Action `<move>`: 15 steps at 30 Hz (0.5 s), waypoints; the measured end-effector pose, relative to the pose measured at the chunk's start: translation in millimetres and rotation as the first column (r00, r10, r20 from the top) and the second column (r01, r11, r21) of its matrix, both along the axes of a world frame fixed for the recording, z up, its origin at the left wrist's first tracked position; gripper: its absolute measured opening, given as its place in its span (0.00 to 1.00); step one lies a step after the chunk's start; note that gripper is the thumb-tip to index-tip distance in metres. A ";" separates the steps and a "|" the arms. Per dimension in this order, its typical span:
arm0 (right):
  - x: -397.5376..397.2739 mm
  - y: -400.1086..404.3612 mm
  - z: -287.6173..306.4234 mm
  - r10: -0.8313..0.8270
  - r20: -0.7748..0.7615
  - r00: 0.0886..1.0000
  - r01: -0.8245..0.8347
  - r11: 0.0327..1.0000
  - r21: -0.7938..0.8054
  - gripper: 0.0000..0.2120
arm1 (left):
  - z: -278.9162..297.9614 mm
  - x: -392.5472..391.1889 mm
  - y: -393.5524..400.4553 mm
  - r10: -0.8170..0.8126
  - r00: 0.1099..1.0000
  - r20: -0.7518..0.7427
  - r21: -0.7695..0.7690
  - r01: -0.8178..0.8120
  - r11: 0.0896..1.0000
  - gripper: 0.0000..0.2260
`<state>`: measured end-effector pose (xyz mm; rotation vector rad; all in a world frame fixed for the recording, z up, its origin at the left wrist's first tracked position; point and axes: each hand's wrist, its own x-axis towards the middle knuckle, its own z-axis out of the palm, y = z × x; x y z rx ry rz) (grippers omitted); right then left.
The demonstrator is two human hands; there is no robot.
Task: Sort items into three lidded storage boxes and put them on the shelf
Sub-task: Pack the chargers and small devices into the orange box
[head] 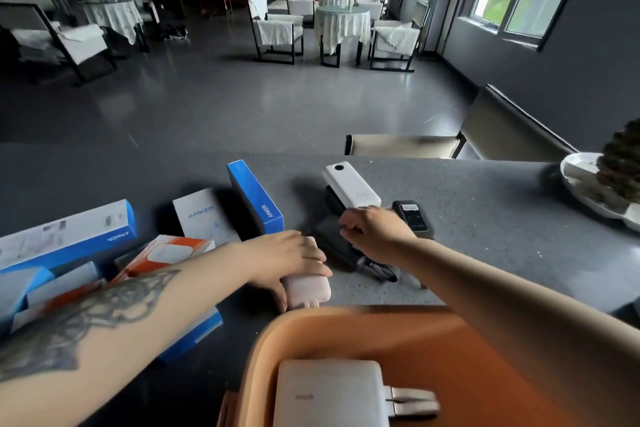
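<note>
Countertop [485,218] grey, speckled; dining room behind. Left hand [291,253] fingers grip pink charger [308,291]; right hand [374,232] fingers unclear.

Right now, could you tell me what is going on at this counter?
A person is sorting chargers and power banks. The left hand grips a pink charger on the counter; the right hand reaches onto a black power bank. One white charger already lies in the orange box.

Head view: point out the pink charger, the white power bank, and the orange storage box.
Pink rounded plastic charger [308,291], head view, near end.
White rectangular power bank [349,189], head view, top face.
Orange plastic storage box [277,329], head view, left rim.
</note>
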<state>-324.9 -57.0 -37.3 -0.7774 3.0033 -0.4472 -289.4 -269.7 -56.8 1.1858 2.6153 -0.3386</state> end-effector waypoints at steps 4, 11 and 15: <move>-16.2 -17.7 -18.7 0.109 -0.032 0.994 -0.099 0.969 0.227 0.21 | -17.6 12.4 -5.8 0.187 0.981 -0.051 0.088 -0.182 0.979 0.35; -22.4 -30.5 -40.5 0.142 -0.134 0.981 -0.065 0.886 0.460 0.34 | -42.3 36.8 -5.5 0.425 0.904 -0.052 0.201 -0.408 0.891 0.35; -22.5 -28.0 -43.0 0.202 -0.179 0.963 -0.093 0.871 0.482 0.34 | -51.1 41.0 -10.5 0.404 0.912 -0.076 0.207 -0.382 0.901 0.37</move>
